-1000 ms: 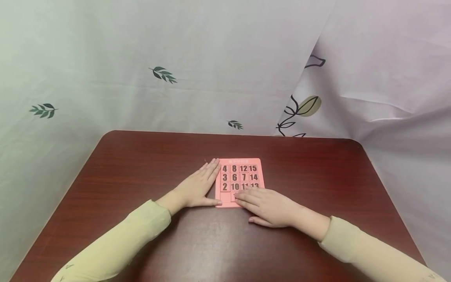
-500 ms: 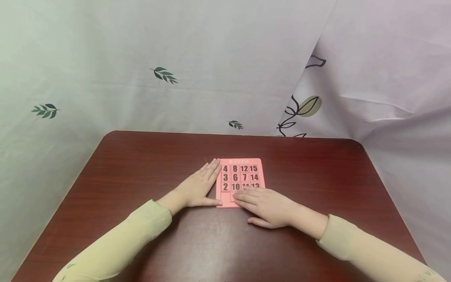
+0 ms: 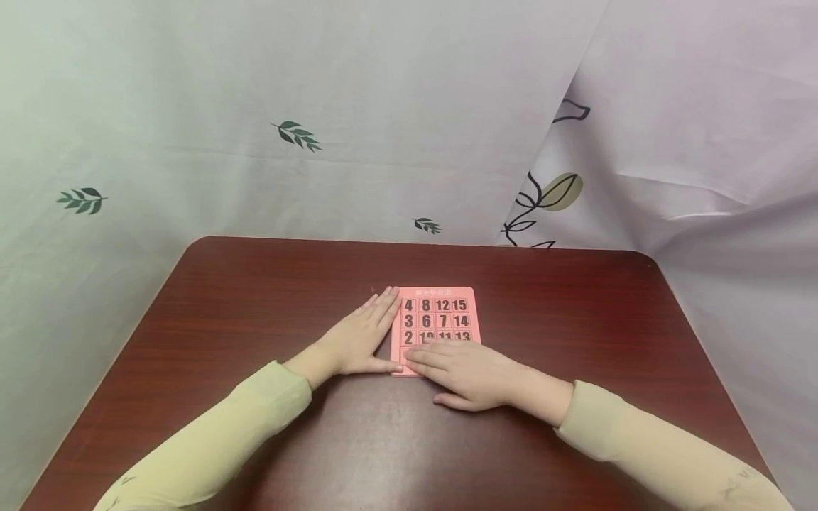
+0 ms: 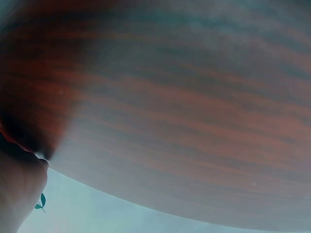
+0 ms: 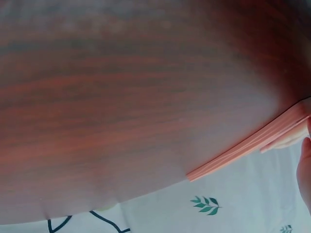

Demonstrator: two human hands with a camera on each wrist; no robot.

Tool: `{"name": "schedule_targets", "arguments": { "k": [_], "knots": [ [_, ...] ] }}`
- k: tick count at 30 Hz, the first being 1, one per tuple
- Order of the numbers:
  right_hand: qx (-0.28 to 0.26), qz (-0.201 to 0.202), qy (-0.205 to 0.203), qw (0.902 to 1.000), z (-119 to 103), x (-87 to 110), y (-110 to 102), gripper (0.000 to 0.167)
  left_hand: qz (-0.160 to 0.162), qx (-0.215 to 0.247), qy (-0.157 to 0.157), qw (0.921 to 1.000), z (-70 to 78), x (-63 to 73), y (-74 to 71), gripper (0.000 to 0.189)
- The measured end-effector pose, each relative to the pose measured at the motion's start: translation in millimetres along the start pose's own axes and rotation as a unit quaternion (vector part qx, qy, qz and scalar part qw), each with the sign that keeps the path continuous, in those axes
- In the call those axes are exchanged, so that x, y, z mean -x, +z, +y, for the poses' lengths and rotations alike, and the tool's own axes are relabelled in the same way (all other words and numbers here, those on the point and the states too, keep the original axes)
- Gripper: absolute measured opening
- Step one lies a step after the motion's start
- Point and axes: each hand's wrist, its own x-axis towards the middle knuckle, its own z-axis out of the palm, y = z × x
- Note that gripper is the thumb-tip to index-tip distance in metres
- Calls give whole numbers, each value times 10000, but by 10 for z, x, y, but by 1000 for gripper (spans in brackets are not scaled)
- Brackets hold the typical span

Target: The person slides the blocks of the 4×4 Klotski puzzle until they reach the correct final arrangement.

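Observation:
A pink number slide puzzle (image 3: 473,293) lies flat on the table in the head view, its upper rows reading 4 8 12 15 and 3 6 7 14. My left hand (image 3: 358,342) rests along its left edge, fingers straight, thumb spread to the lower left corner. My right hand (image 3: 473,374) lies palm down across the bottom row, its straight fingertips touching the tile area near the bottom-left slot. Most of that row is hidden under it. The right wrist view catches the puzzle's side (image 5: 243,145) and part of the right hand (image 5: 304,170); the left wrist view shows part of the left hand (image 4: 22,189).
The puzzle sits on a dark red wood-grain table (image 3: 255,284) with rounded far corners. Behind and beside it hangs pale cloth (image 3: 383,106) printed with leaves. Both forearms, in light sleeves, reach in from the near side.
My right hand has moved left along the bottom row, and a tile there appears to have slid into the bottom-left slot. The left hand stays in place.

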Motion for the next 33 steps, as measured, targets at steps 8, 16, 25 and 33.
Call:
{"name": "schedule_targets", "arguments": {
  "k": [8, 16, 25, 33],
  "knots": [
    [-108, 76, 321, 9994, 31, 249, -54, 68, -23, 45, -17, 10000, 10, -8, -6, 121],
    [-42, 275, 382, 9989, 26, 545, -35, 64, 10, 53, -65, 10000, -13, 12, -9, 123],
    [-33, 212, 195, 9996, 4, 338, -4, 66, 67, 93, -37, 9999, -6, 22, -9, 121],
    [-78, 252, 288, 9992, 13, 378, -39, 66, 35, 61, -9, 10000, 21, 22, -37, 121]
  ]
}}
